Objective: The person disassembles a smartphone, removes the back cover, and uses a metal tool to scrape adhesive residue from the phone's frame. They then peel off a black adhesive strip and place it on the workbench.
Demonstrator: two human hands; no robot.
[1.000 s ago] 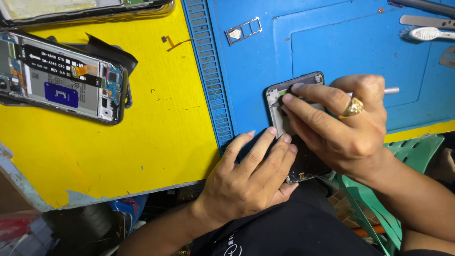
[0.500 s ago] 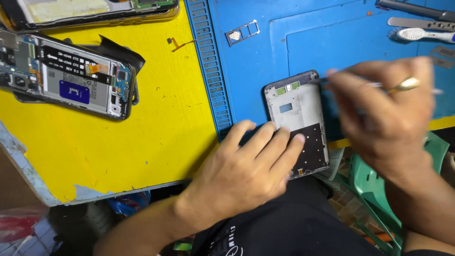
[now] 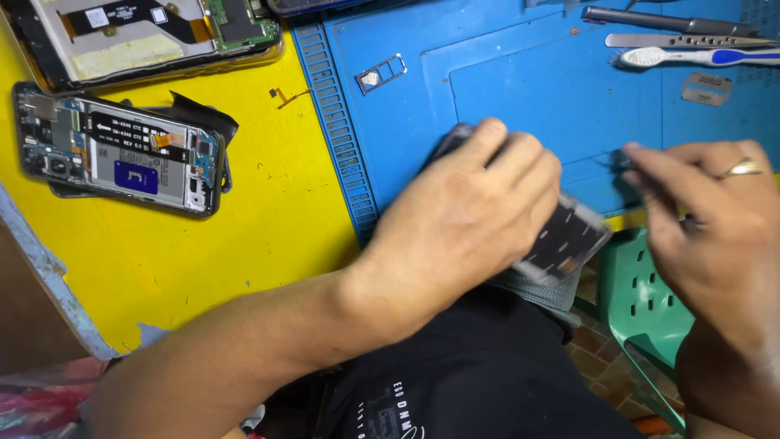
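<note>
Half of the opened phone (image 3: 569,240) overhung the blue mat (image 3: 504,89); left hand (image 3: 479,203) clasped it, right hand (image 3: 699,203) fingers pinched, contents unclear—slip risked a drop.

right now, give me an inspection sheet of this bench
surface: yellow table top with a blue work mat.
job's things: phone frame under the left hand, overhanging the edge.
clutter: two opened phones, card tray, toothbrush, tweezers.
grippers: left hand grips the frame; right hand pinches something thin, blurred.
cables: small orange flex strip.
surroundings: green plastic chair.
</note>
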